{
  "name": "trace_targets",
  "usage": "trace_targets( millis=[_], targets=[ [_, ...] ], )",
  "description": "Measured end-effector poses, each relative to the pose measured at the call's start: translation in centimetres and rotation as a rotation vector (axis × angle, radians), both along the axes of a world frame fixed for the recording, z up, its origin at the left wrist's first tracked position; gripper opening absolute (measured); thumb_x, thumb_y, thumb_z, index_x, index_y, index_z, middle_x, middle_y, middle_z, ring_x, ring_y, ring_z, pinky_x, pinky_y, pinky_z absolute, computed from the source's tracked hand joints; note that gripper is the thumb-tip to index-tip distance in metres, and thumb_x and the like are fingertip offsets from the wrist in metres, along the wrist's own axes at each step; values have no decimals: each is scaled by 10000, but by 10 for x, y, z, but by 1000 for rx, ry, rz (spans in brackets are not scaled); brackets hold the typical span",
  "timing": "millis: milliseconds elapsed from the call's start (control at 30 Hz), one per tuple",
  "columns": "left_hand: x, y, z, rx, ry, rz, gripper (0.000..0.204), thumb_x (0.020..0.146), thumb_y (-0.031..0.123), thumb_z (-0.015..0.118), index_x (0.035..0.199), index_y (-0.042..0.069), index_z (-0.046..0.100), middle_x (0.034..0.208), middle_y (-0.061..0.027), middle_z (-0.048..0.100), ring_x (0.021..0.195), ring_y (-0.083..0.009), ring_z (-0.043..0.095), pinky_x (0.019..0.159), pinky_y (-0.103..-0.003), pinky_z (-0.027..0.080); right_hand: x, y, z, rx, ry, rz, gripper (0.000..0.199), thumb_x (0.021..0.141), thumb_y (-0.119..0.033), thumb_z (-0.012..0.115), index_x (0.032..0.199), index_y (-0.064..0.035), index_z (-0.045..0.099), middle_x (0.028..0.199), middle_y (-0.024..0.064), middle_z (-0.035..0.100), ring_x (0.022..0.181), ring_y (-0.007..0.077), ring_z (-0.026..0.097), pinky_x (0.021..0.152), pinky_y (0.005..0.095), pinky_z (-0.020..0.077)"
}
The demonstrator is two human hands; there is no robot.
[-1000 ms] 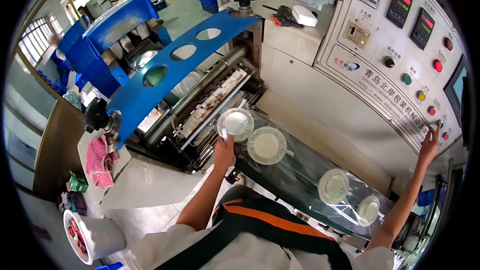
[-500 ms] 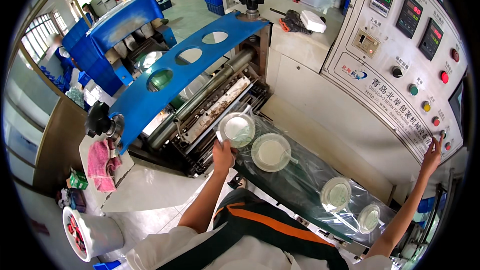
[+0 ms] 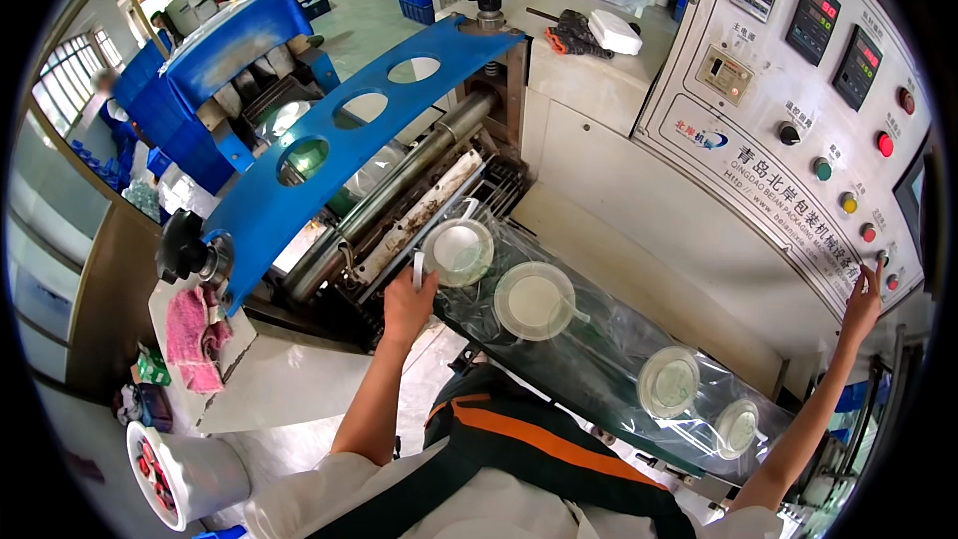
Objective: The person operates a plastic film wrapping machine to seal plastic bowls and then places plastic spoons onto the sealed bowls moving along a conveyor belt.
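At the far left end of a dark green conveyor belt (image 3: 599, 369), my left hand (image 3: 407, 307) is closed, its fingers on a narrow white handle (image 3: 418, 269). This handle stands beside a pale round container (image 3: 458, 252), which lies under clear film. A second, wider round container (image 3: 535, 300) rests just right of it, also under film. Further right along the belt lie two more, one larger (image 3: 669, 382) and one smaller (image 3: 737, 429). My right hand (image 3: 864, 301) is raised at the metal control panel (image 3: 738, 130); its index finger reaches up onto a small dark switch (image 3: 882, 259).
A blue metal plate (image 3: 364, 115) with three round holes spans the machine over a steel roller (image 3: 419, 175). Black knobs (image 3: 183, 246) hold its ends. A pink cloth (image 3: 196, 339) lies on the left ledge. A white bucket (image 3: 190, 474) stands on the floor at lower left.
My left hand has moved a little left, away from the nearest container. My right hand stays at the panel switch. The whole view has shifted slightly.
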State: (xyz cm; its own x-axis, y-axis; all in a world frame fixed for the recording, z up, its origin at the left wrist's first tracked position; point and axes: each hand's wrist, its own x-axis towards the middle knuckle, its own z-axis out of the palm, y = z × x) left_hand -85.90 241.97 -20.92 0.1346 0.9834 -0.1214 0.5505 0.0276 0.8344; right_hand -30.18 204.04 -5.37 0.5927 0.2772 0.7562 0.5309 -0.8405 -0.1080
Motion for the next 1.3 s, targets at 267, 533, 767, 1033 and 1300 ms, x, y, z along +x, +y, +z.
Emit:
trace_targets(
  millis=[267,533,767,1033,1300],
  targets=[
    [13,7,-6,-96,-89,-4,318,808,252,532,713,-50,558,486,-113,554,419,-204,552,447,-314,443,-1,3,2,-31,-50,-5,180,858,-179,484,961,-93,603,1259,39,444,884,282,584,677,328,466],
    [16,23,-40,-140,-534,41,197,812,126,456,821,-64,507,563,-135,573,398,-179,517,383,-285,399,-8,12,9,-52,52,-96,184,860,-199,476,945,-95,602,1271,38,427,883,296,580,678,350,469],
    [11,17,-32,-153,-669,172,206,844,161,457,802,-38,482,543,-123,558,381,-168,494,369,-275,383,1,11,3,-82,-53,-77,174,854,-190,478,931,-99,605,1263,33,437,844,294,589,669,357,472],
    [-11,18,-28,156,-318,135,267,846,230,528,730,-2,470,522,-32,469,461,-97,441,434,-264,363,3,-31,-4,-28,136,-161,191,814,-116,488,964,-96,604,1091,95,569,852,302,588,707,362,460],
    [50,-51,45,140,-677,-93,104,867,113,463,834,14,468,499,-14,424,389,-53,374,360,-192,274,-102,125,-13,238,-38,333,305,715,0,587,1014,-54,558,1214,129,472,718,218,607,625,316,487]
  ],
)
